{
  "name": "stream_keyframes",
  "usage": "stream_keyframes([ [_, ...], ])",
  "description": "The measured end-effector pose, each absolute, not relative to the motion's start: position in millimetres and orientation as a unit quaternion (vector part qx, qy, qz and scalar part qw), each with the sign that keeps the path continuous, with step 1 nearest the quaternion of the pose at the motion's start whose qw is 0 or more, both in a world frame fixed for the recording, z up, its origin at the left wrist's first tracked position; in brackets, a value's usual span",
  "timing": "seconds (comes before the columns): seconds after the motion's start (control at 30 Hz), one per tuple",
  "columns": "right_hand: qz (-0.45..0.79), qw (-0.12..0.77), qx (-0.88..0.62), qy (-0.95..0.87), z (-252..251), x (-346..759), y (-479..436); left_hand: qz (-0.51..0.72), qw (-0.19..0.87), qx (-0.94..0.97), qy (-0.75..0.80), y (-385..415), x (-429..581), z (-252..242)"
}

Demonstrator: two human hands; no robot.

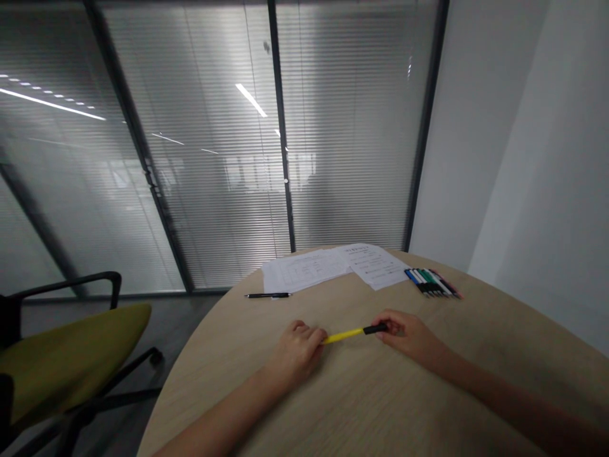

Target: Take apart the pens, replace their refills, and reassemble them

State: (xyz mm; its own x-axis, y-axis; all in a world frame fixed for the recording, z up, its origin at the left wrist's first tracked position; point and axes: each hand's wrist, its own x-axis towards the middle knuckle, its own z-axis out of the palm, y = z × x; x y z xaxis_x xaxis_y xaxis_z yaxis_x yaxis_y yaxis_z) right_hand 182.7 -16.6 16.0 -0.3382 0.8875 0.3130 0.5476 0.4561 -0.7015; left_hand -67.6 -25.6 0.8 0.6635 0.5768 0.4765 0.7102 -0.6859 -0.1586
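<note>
Head view showed both bare hands closed on a slim yellow pen with a black end (345,334), kept level and low over a round pale wooden table (333,406); whether it touched the tabletop could not be told. The left hand (297,348) was curled into a loose fist around the yellow end, and the right hand (408,333) pinched the black end between thumb and fingertips, so the bare yellow shaft spanned the short gap between the two grips. Beyond the left-hand grip, farther from the person, a thin black ballpoint pen (267,295) lay alone. Beyond the gap between the grips, at the table's far edge, were several overlapping white printed paper sheets (328,266). Beyond the right-hand grip and slightly to its right lay a tight row of marker pens with blue, green, black and pink caps (432,282), just beside the sheets. Well to the left of the left-hand grip, off the table, stood an olive-green office chair with black armrests (71,355), and behind everything ran a glass wall with closed slatted blinds (214,158)
</note>
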Motion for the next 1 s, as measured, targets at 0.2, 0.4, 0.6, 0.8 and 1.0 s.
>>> stream_keyframes([
  [0.2,0.256,0.350,-0.451,-0.780,14,181,-15,-0.217,0.194,-0.893,-0.343,-24,-68,-1],
  [0.4,0.275,0.365,-0.456,-0.764,12,182,-16,-0.212,0.186,-0.896,-0.343,-25,-65,-2],
  [0.6,0.314,0.365,-0.451,-0.751,5,180,-17,-0.202,0.187,-0.900,-0.338,-26,-65,-2],
  [0.8,0.308,0.348,-0.462,-0.755,4,180,-20,-0.225,0.195,-0.902,-0.311,-27,-64,-2],
  [1.0,0.272,0.293,-0.475,-0.784,13,169,-39,-0.238,0.186,-0.914,-0.270,-42,-53,-3],
])
